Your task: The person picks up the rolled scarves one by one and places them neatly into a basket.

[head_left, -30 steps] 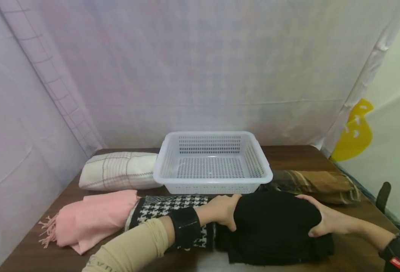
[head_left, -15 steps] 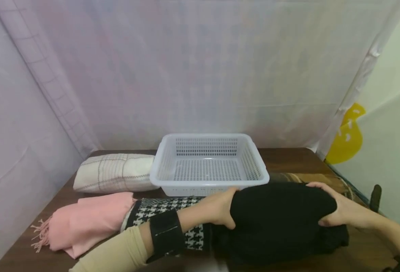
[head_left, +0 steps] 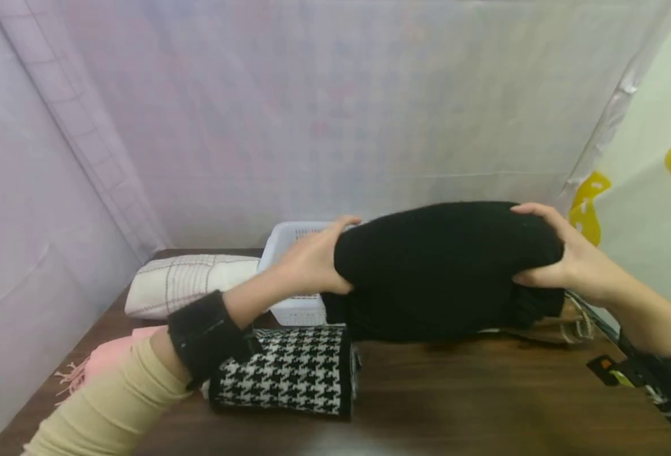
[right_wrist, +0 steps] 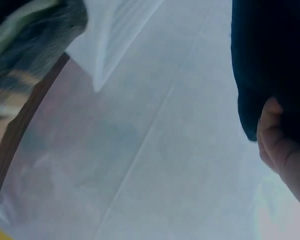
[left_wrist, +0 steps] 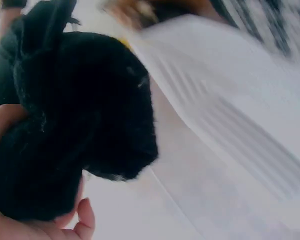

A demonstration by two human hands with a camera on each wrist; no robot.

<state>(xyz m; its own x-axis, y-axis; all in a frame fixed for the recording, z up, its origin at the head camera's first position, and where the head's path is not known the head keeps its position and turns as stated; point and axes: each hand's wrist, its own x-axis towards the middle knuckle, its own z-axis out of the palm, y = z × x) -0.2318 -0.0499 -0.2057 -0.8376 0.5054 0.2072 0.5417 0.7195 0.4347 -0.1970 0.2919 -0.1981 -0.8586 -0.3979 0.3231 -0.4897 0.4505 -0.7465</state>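
A folded black scarf (head_left: pixel 443 272) is held up above the table between both hands. My left hand (head_left: pixel 318 256) grips its left end, thumb in front and fingers behind. At the other end, my right hand (head_left: pixel 575 259) grips it the same way. The left wrist view shows the bunched end of the black scarf (left_wrist: pixel 90 105) between thumb and fingers. In the right wrist view, fingers (right_wrist: pixel 277 142) curl into the dark cloth. The white plastic basket (head_left: pixel 298 313) stands behind the scarf, which hides most of it.
A black-and-white houndstooth scarf (head_left: pixel 289 373) lies folded at front centre. To its left is a pink fringed scarf (head_left: pixel 113 358), partly behind my left sleeve. A white checked scarf (head_left: pixel 192 285) lies at the back left, and a brown plaid one (head_left: pixel 566 320) at the right.
Both hands have lifted the black scarf off the table, up and slightly left in the head view. It now overlaps the basket, and the houndstooth scarf is more exposed.
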